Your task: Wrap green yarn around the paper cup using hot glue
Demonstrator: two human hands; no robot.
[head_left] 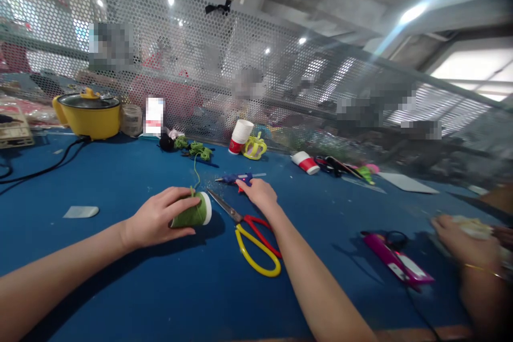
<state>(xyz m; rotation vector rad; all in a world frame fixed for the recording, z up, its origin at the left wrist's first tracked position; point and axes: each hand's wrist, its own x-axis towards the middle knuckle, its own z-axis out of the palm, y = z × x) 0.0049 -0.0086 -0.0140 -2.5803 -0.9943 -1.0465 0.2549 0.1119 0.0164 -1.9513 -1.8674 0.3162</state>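
Observation:
My left hand (160, 216) is closed round a paper cup wrapped in green yarn (187, 216), tipped on its side with its white rim facing right. From the cup a green strand (196, 171) runs back to loose green yarn (200, 150). My right hand (260, 193) grips a blue hot glue gun (236, 178) lying on the table, its nozzle pointing left; the palm hides part of the handle. Between my hands lie scissors (230, 209) with one red and one yellow handle, partly behind my right forearm.
On the blue table (128, 294), a yellow pot (90, 117) stands at back left. Stacked paper cups (240, 136), a yellow crown-shaped item (254, 147) and a fallen cup (305, 162) lie along the mesh panel. A purple power strip (396, 262) sits right, beside another person's hand (467, 243).

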